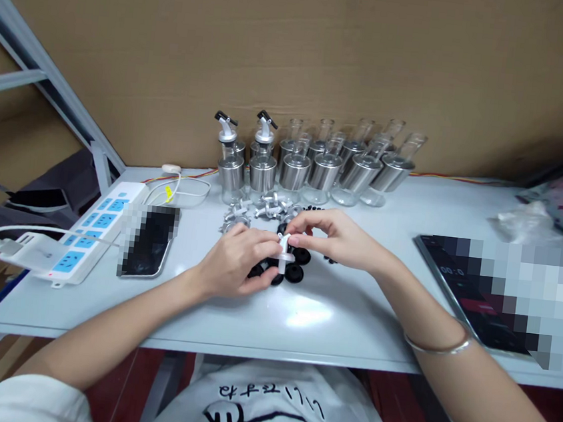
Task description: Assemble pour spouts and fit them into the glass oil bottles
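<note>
Over the middle of the table, my left hand (pixel 243 261) is closed on a white plastic bottle pourer spout (pixel 284 259), gripping it between thumb and fingers. From the other side, my right hand (pixel 332 236) pinches at the top of the same spout with thumb and forefinger; whether it also holds a small part there is hidden. Beneath the hands lie several round black stoppers (pixel 297 273). Behind my left hand is a pile of silvery-white spout pieces (pixel 272 205). Tiny black pieces (pixel 314 208) lie just beyond my right hand.
Several glass bottles with steel sleeves (pixel 326 170) stand along the cardboard wall; two carry spouts with black caps (pixel 267 121). A power strip (pixel 92 238) and phone (pixel 150 243) lie left. A tablet (pixel 474 292) and clear plastic bag (pixel 527 220) lie right.
</note>
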Motion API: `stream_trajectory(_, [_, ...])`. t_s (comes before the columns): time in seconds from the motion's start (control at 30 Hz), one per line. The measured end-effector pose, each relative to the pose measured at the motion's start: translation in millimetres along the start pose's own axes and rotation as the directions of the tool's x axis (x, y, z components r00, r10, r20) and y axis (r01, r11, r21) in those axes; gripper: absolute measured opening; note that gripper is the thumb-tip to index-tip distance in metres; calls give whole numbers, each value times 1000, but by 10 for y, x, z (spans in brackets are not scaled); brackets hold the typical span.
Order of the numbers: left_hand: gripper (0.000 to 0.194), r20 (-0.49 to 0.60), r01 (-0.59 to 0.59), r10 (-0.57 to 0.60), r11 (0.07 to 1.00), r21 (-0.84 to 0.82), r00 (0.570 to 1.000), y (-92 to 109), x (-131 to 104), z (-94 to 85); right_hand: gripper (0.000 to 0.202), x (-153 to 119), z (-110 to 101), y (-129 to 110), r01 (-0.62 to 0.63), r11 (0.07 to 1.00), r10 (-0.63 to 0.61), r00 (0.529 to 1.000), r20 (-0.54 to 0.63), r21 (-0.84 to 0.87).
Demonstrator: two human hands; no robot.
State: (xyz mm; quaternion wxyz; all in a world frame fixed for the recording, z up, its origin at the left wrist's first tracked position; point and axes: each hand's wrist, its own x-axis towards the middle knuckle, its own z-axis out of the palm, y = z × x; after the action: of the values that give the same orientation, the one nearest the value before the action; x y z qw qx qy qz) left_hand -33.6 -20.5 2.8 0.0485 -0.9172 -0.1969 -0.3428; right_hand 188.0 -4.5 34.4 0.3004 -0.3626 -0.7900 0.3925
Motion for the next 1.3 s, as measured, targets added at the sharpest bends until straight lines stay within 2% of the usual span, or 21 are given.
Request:
stream_trajectory(0.1, [28, 19, -45, 45, 998, 31, 999, -39, -6, 30, 20, -5, -4, -17, 0, 1000, 0, 1000, -23, 12])
stream_trajectory(0.2, [21, -27, -91, 93, 994, 59, 995, -74, -8, 85, 22, -9, -23, -46, 10, 999, -11, 1000, -20, -33])
stream_trajectory(0.3, [19, -41, -128, 131, 989, 70, 991, -102, -5, 112, 25, -30, -128, -46, -26, 986, 27, 1000, 5, -164])
stream_trajectory(0.4, [17, -20, -137, 139, 988, 76, 990, -133, 0, 95, 21, -76, -307, 26, -146, 911, 162, 987, 9, -386])
stream_trajectory(0.47, [17, -17, -136, 137, 988, 70, 990, -157, -1, 79, 16, -108, -414, 106, -271, 816, 305, 952, -18, -511])
stream_trajectory(0.53, [18, -7, -129, 129, 990, 56, 992, -180, -7, 71, 14, -129, -477, 185, -349, 748, 395, 918, -43, -564])
stream_trajectory(0.77, [20, 2, -132, 133, 990, 40, 991, -217, -14, 70, 16, -111, -449, 311, -405, 701, 483, 875, -27, -586])
stream_trajectory(1.3, [21, 10, -126, 126, 992, 17, 992, -214, -20, 72, 15, -86, -360, 262, -438, 623, 529, 846, -64, -648])
